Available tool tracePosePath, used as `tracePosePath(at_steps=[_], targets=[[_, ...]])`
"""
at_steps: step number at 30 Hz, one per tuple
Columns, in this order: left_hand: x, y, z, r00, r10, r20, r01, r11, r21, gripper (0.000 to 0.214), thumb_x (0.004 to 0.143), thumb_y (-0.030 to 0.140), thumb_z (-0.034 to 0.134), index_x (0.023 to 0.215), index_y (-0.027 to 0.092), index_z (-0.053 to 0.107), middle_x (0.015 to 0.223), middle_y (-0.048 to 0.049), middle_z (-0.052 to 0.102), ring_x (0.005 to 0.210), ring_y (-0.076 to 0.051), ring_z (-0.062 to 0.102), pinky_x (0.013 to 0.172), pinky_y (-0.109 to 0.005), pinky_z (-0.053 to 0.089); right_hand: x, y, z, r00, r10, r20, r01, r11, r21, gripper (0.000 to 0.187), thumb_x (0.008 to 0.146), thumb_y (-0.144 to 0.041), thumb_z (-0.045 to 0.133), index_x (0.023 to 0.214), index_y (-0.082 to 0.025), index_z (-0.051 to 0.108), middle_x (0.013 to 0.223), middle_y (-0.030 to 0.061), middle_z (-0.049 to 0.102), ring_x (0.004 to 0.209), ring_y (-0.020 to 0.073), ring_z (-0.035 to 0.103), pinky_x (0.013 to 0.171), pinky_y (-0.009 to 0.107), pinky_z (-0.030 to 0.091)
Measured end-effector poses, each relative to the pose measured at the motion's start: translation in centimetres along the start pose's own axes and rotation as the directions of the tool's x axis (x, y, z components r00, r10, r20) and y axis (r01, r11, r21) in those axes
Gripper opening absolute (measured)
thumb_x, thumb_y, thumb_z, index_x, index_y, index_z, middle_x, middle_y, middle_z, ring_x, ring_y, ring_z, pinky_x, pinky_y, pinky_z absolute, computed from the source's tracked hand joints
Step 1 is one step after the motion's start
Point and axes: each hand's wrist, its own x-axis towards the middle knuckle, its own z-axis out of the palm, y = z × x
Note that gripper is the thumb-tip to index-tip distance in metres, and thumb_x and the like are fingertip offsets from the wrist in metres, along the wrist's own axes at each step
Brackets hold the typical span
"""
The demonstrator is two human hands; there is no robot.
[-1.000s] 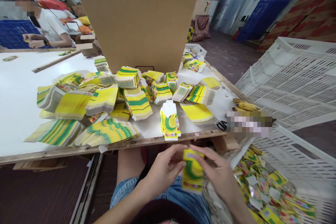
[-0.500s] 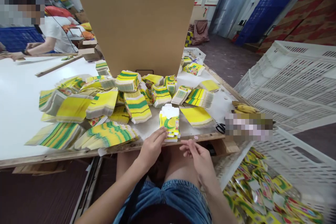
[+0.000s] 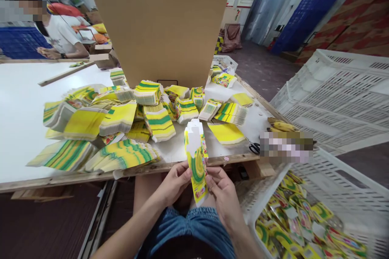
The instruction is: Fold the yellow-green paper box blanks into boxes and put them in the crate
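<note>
Between my hands, over my lap at the table's front edge, is a yellow and green printed carton. My left hand pinches its left side, thumb on the front face. On its right side my right hand grips with thumb and fingers. The carton stands tilted, its far end reaching over the table edge, where white flaps show. Behind it lie stacks of flat cartons, fanned and piled. A fanned stack sits left of my left hand.
A tall brown cardboard sheet rises behind the stacks. Scissors and bananas lie at the table's right edge. A white crate at lower right holds many cartons. A co-worker sits far left.
The carton has come off the table toward my lap, now showing its long printed face. My right hand has moved in and taken hold of it. The co-worker's hands have drawn together.
</note>
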Motion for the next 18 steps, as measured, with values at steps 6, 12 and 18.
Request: tracePosePath(at_steps=[6, 12, 18], targets=[[-0.6, -0.3, -0.3, 0.998, -0.011, -0.066, 0.008, 0.999, -0.051, 0.046, 0.069, 0.043, 0.078, 0.102, 0.012, 0.071, 0.100, -0.0135, 0.074, 0.099, -0.029, 0.067, 0.087, -0.036, 0.051, -0.2, 0.2, 0.2, 1.000, -0.031, 0.003, 0.031, 0.986, -0.161, 0.032, 0.074, -0.041, 0.076, 0.096, -0.018, 0.070, 0.095, 0.0078, 0.074, 0.089, 0.0234, 0.067, 0.083, 0.036, 0.053], [-0.2, -1.0, -0.2, 0.963, 0.016, -0.269, 0.016, 0.993, 0.117, 0.039, 0.073, 0.047, 0.073, 0.089, 0.012, 0.067, 0.085, -0.0086, 0.075, 0.081, -0.024, 0.069, 0.068, -0.030, 0.054, -0.3, 1.0, 0.1, 0.998, -0.052, -0.021, 0.043, 0.954, -0.298, 0.033, 0.078, -0.050, 0.068, 0.087, -0.019, 0.067, 0.081, 0.0074, 0.074, 0.073, 0.0248, 0.069, 0.065, 0.037, 0.057], [-1.0, -0.3, 0.1, 0.940, 0.172, -0.295, -0.073, 0.946, 0.316, 0.054, 0.081, 0.035, 0.068, 0.124, 0.022, 0.037, 0.091, -0.0045, 0.073, 0.082, -0.020, 0.069, 0.072, -0.029, 0.053, -0.2, 0.7, 0.3, 0.987, -0.161, 0.022, 0.158, 0.920, -0.358, 0.026, 0.081, -0.041, 0.069, 0.096, -0.022, 0.059, 0.090, 0.0057, 0.071, 0.084, 0.0233, 0.068, 0.076, 0.035, 0.056]])
